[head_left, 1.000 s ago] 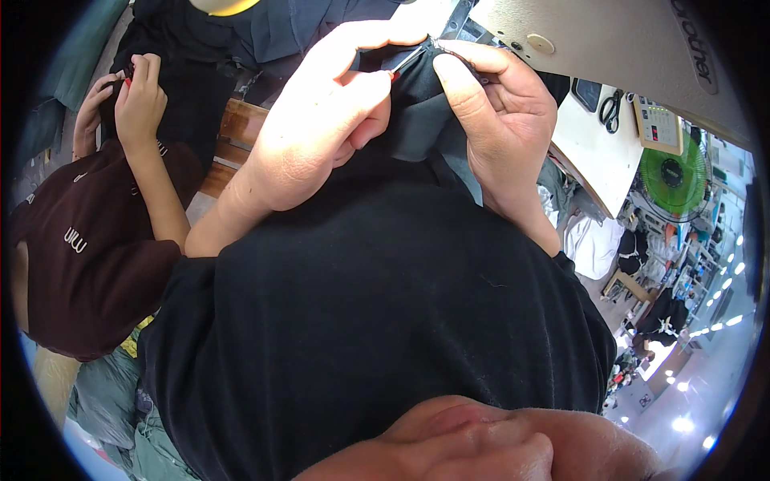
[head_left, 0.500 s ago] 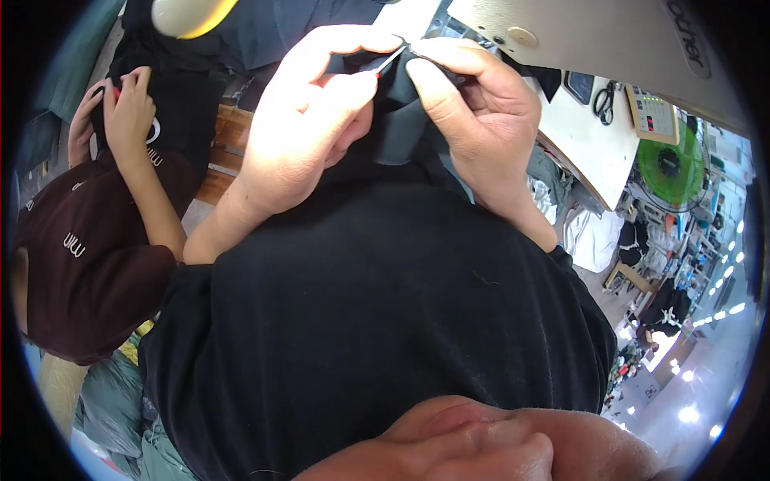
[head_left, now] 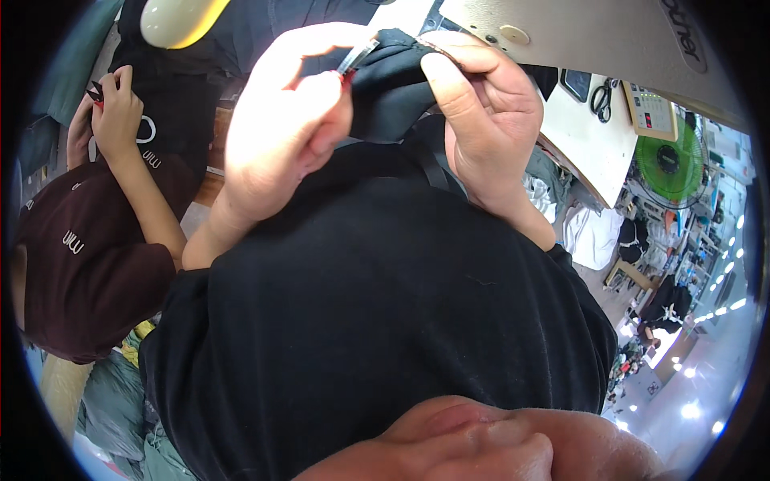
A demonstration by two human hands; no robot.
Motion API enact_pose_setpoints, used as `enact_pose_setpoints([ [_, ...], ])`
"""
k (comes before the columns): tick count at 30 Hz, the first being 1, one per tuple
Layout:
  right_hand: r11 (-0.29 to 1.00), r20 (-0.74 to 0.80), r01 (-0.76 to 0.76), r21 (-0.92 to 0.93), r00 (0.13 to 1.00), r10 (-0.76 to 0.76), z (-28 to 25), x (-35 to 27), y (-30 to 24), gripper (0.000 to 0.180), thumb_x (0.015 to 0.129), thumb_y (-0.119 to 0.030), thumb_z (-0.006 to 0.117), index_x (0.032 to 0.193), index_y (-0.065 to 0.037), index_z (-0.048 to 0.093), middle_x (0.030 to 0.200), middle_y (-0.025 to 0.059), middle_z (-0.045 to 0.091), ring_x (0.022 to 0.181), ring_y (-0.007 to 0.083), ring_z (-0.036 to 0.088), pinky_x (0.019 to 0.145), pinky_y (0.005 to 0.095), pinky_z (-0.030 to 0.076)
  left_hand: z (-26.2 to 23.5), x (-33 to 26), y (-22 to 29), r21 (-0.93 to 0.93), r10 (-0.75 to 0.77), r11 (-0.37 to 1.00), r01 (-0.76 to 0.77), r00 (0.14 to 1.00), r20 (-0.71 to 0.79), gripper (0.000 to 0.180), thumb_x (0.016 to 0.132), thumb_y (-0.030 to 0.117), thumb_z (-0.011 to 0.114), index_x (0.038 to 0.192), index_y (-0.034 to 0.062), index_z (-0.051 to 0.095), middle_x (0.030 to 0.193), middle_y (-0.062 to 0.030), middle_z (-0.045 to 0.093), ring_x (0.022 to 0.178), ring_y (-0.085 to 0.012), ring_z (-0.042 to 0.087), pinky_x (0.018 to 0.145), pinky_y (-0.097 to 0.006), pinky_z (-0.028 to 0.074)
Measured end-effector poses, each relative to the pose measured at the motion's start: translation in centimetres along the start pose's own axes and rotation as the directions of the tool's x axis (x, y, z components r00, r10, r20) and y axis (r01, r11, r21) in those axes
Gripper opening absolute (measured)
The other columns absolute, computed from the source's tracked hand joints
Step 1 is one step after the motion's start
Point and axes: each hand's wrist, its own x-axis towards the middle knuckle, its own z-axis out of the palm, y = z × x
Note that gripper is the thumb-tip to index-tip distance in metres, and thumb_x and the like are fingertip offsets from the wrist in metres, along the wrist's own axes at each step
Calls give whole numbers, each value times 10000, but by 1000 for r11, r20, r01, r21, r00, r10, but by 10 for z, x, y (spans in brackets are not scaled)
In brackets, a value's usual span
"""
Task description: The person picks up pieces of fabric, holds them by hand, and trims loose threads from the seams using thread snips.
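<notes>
My left hand is closed around a pair of small thread snips, their metal blades and a bit of red showing between thumb and forefinger. Most of the handle is hidden in the palm. Black fabric hangs folded between both hands, its upper edge close to the blade tips. At the right end of that edge, my right hand pinches the cloth between thumb and forefinger. A thin, light-speckled edge runs into this pinch; what it is made of I cannot tell.
A sewing machine's pale body fills the upper right. Beyond it a white table bears a phone, black scissors and a control box. A green fan stands further right. At left, a co-worker's hand holds red-handled snips.
My left hand has drawn left and slightly down with the snips, away from my right hand. More black fabric now shows between them. The co-worker's hands have shifted slightly.
</notes>
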Motion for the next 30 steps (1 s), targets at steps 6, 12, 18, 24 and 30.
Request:
enact_pose_setpoints([
  [6,999,30,-18,-38,999,19,-2,0,-1,138,882,61,654,1019,47,658,935,34,663,774,22,581,659,152,454,11,0,-3,216,-4,976,20,997,-78,454,992,197,446,1407,16,411,591,6,444,431,-9,301,417,-154,265],
  [12,999,59,8,-51,998,-5,-2,1,2,140,884,57,651,1024,51,663,971,54,675,814,43,610,694,162,475,10,1,-5,250,30,968,-16,998,-52,456,995,187,448,1424,39,405,604,17,442,458,-8,313,434,-153,268],
  [18,998,83,13,-56,997,-8,-4,1,3,155,880,63,652,1033,57,666,1017,84,687,869,72,636,753,181,499,10,2,-2,176,9,984,-3,999,-32,388,996,120,491,1382,80,478,704,30,485,596,-20,422,552,-168,351],
  [24,998,69,21,-58,997,-17,1,-1,1,158,867,75,659,1024,61,669,1019,87,686,878,85,645,767,190,507,8,0,-4,139,2,990,1,1000,-24,381,996,124,492,1374,75,482,722,28,494,602,-20,429,549,-168,355],
  [30,982,90,50,-182,995,-34,1,0,0,142,834,76,680,976,63,675,1037,109,692,885,122,664,793,220,518,9,0,-6,184,18,983,-10,999,-45,365,995,122,499,1356,69,484,717,28,493,604,-14,425,553,-169,355],
])
